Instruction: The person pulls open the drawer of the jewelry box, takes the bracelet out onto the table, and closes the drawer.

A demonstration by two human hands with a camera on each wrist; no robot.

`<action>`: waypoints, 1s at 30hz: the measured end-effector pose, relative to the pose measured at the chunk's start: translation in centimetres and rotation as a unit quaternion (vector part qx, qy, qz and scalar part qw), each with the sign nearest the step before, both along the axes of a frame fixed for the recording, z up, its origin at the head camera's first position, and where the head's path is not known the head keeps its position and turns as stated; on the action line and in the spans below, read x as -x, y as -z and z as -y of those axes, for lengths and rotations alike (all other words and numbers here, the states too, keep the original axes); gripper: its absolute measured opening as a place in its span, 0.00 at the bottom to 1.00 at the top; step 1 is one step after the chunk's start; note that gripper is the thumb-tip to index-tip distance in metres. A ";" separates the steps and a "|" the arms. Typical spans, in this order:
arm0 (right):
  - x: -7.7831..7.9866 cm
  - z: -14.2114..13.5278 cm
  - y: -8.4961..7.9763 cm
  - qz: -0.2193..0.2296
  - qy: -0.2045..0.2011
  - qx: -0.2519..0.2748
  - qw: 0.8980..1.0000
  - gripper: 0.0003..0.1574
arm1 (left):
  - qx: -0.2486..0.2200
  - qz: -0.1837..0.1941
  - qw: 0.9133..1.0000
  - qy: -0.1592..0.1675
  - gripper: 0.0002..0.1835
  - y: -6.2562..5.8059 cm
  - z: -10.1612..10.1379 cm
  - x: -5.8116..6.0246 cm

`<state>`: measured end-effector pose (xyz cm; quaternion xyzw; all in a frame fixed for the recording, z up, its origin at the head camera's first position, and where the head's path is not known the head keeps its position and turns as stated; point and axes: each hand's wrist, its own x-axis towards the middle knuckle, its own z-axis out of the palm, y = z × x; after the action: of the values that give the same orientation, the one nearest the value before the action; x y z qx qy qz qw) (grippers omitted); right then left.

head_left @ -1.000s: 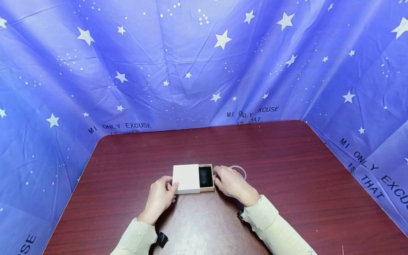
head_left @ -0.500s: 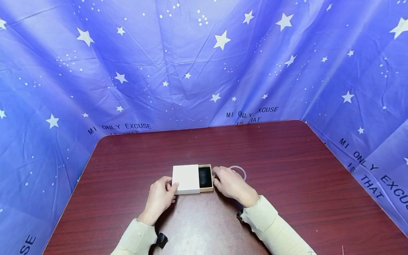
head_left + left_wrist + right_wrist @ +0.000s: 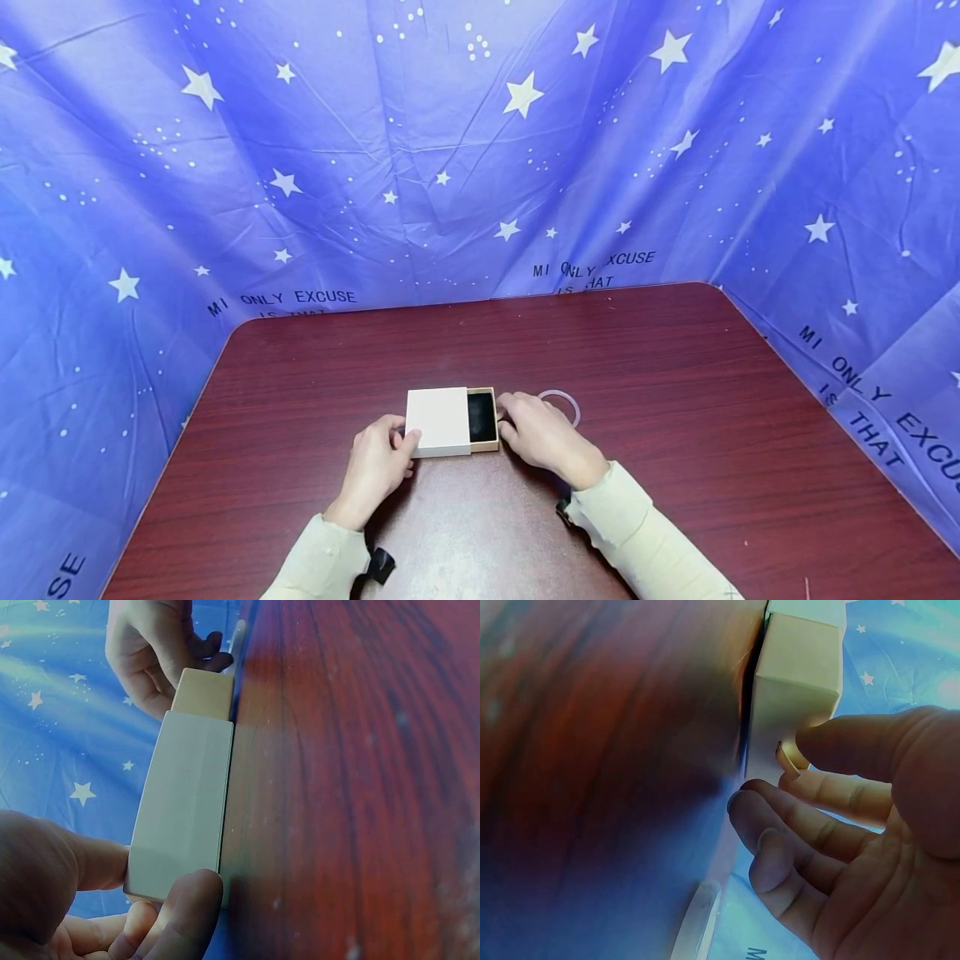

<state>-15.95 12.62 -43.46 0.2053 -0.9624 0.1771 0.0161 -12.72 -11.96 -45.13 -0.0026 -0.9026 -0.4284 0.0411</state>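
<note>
A white sleeve box (image 3: 437,422) lies on the table, its kraft-coloured drawer (image 3: 484,446) sticking out on the right with a black pad (image 3: 482,417) showing inside. My left hand (image 3: 373,467) grips the closed left end of the sleeve, thumb on the near side in the head view. At the drawer's outer end is my right hand (image 3: 546,433). In the right wrist view its thumb and forefinger pinch around a small ribbon tab (image 3: 786,759), with the fingertips right against the drawer's end face. Its other fingers curl loosely below.
A translucent bangle (image 3: 576,408) lies just behind the right hand, partly covered by it. The dark red wooden table (image 3: 480,350) reaches back to a blue star-printed curtain (image 3: 450,125), which also hangs along both sides.
The drawer has slid slightly left into the sleeve, so less of the black pad shows. My right hand has shifted left with it, while the left hand stays put.
</note>
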 end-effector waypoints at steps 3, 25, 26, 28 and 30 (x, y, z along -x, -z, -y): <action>0.0 0.0 0.1 -0.002 -0.001 0.001 1.000 0.08 | 0.003 -0.001 1.000 0.002 0.16 0.0 0.0 0.0; -0.1 0.1 0.2 -0.006 -0.006 -0.005 1.000 0.10 | 0.004 0.004 1.000 -0.001 0.17 0.0 0.0 0.1; -0.1 0.1 0.2 -0.004 -0.007 -0.003 1.000 0.10 | 0.005 0.003 1.000 -0.001 0.17 0.0 0.0 0.1; -0.1 0.2 0.2 -0.001 -0.007 -0.002 1.000 0.11 | 0.005 0.001 1.000 0.000 0.17 0.0 0.0 0.1; -0.2 0.2 0.2 0.001 -0.010 0.001 1.000 0.11 | 0.006 0.001 1.000 0.000 0.17 0.0 0.0 0.1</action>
<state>-15.77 12.42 -43.62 0.2143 -0.9603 0.1781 0.0133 -12.80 -11.96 -45.16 -0.0027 -0.9054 -0.4226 0.0405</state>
